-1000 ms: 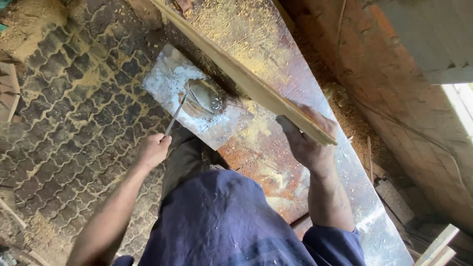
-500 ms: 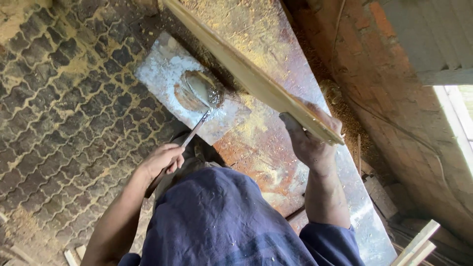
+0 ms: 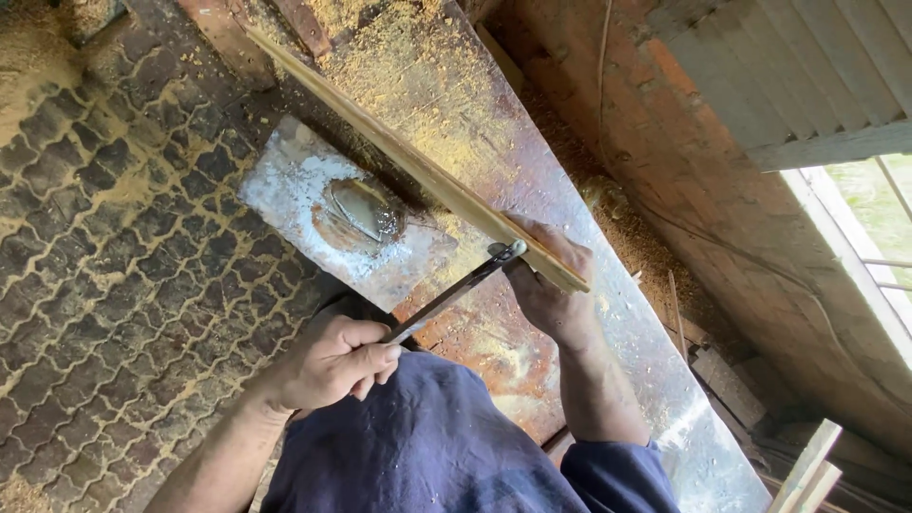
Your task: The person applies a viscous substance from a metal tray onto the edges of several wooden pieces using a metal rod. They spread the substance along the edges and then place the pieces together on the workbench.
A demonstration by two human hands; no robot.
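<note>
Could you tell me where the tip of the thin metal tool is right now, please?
In the head view, the metal tool runs from the left hand up to the near end of the wooden strip, beside the right hand.

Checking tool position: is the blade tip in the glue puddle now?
No: the blade tip sits at the near end of the wood strip, by the right hand, clear of the glue puddle.

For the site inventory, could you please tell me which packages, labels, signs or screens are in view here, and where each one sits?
None are in view: no package, label, sign or screen shows.
What shows instead is a thin wooden strip steadied by the right hand on a rusty metal table, a thin metal tool gripped in the left hand, and a grey plate bearing a smear.
</note>
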